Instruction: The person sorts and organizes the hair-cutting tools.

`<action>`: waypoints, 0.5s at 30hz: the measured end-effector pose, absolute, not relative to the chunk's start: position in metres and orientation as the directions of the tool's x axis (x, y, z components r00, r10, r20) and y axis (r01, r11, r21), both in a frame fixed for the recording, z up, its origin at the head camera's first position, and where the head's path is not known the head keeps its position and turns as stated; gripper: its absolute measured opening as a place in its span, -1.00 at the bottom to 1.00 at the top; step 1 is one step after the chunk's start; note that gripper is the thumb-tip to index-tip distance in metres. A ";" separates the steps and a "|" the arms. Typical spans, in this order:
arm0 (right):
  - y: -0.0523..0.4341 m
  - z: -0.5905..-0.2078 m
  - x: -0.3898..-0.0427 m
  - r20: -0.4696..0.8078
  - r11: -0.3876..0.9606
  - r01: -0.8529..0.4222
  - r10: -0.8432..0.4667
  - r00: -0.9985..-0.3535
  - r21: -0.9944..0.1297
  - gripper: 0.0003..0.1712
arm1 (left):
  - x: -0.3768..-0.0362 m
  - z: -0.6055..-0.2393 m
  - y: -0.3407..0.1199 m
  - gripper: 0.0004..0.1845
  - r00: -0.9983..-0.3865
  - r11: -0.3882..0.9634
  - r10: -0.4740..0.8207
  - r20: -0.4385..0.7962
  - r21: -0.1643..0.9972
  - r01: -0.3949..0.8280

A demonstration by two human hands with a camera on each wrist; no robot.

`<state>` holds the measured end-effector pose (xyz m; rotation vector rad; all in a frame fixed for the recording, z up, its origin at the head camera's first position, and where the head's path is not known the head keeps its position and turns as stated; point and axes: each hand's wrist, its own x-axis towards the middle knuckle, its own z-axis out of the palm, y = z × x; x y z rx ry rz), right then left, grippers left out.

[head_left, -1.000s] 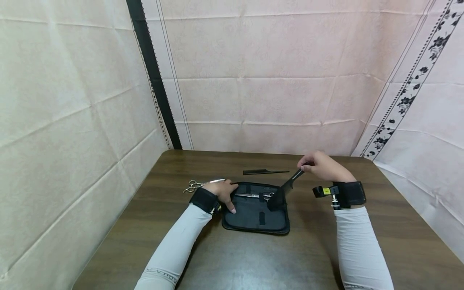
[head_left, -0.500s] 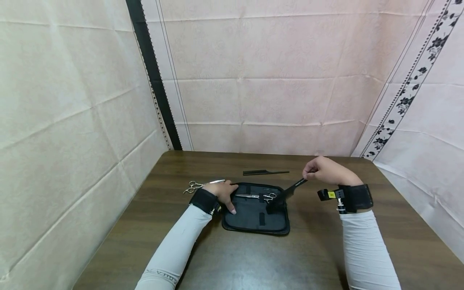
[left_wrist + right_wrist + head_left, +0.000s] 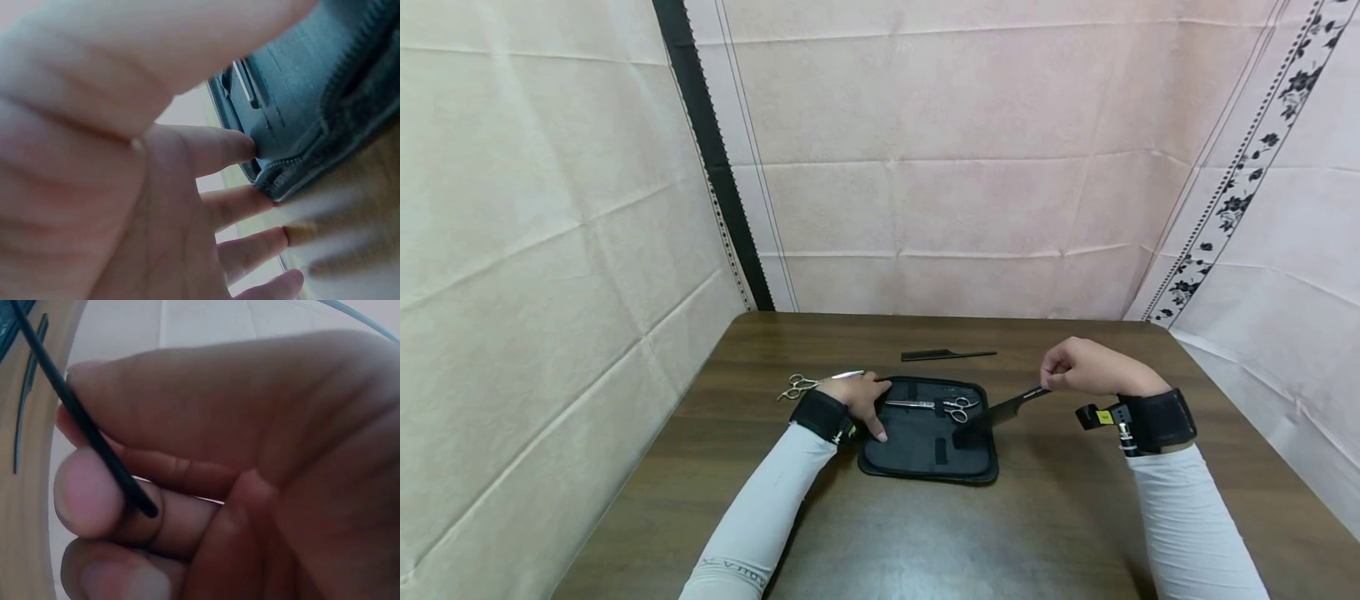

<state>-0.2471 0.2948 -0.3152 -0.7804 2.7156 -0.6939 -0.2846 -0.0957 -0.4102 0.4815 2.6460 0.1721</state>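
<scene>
A black zip case [image 3: 902,458] lies unfolded on the table, with a pair of silver scissors [image 3: 958,407] strapped across its inside. My left hand [image 3: 861,398] rests on the case's left side, thumb on the inner face; in the left wrist view its straight fingers [image 3: 244,203] reach the zipped edge. At the right, my right hand [image 3: 1097,367] pinches the handle end of a wide black comb [image 3: 1009,410]. That comb slopes down to the left, its broad end over the case's right part. The right wrist view shows the thin handle [image 3: 87,428] between thumb and fingers.
Behind the case lies a black tail comb [image 3: 946,355] on the wooden table [image 3: 1045,533]. Another pair of silver scissors [image 3: 801,384] lies left of the case, partly behind my left hand. Cloth hangings [image 3: 970,200] stand behind and on both sides.
My right hand has moved right and lower, bringing the comb from a steep slant to a flatter one and uncovering the scissors' handles. The left hand has stayed on the case.
</scene>
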 end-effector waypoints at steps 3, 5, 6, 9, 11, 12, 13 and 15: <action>0.297 -0.319 -0.246 -0.103 0.750 -0.434 -0.548 -0.830 -0.500 -0.90 | -0.284 -0.408 -0.096 0.15 -0.841 0.931 0.360 -0.403 0.204 0.301; 0.298 -0.321 -0.247 -0.115 0.754 -0.426 -0.546 -0.830 -0.499 -0.89 | -0.283 -0.407 -0.096 0.15 -0.840 0.931 0.361 -0.404 0.208 0.300; 0.299 -0.323 -0.247 -0.120 0.756 -0.423 -0.544 -0.831 -0.499 -0.88 | -0.282 -0.407 -0.096 0.14 -0.840 0.930 0.362 -0.405 0.212 0.299; 0.300 -0.328 -0.251 -0.137 0.761 -0.408 -0.537 -0.832 -0.504 -0.88 | -0.281 -0.405 -0.096 0.14 -0.842 0.932 0.359 -0.402 0.208 0.298; 0.301 -0.331 -0.253 -0.151 0.764 -0.398 -0.533 -0.832 -0.507 -0.88 | -0.280 -0.404 -0.095 0.14 -0.843 0.932 0.359 -0.401 0.204 0.300; 0.301 -0.332 -0.254 -0.158 0.766 -0.394 -0.532 -0.832 -0.508 -0.87 | -0.279 -0.404 -0.095 0.14 -0.844 0.932 0.358 -0.400 0.203 0.299; 0.300 -0.333 -0.255 -0.166 0.768 -0.390 -0.532 -0.831 -0.508 -0.87 | -0.279 -0.403 -0.095 0.14 -0.844 0.933 0.357 -0.400 0.203 0.299; 0.299 -0.335 -0.257 -0.174 0.770 -0.391 -0.533 -0.828 -0.504 -0.87 | -0.278 -0.403 -0.095 0.14 -0.845 0.933 0.356 -0.400 0.204 0.297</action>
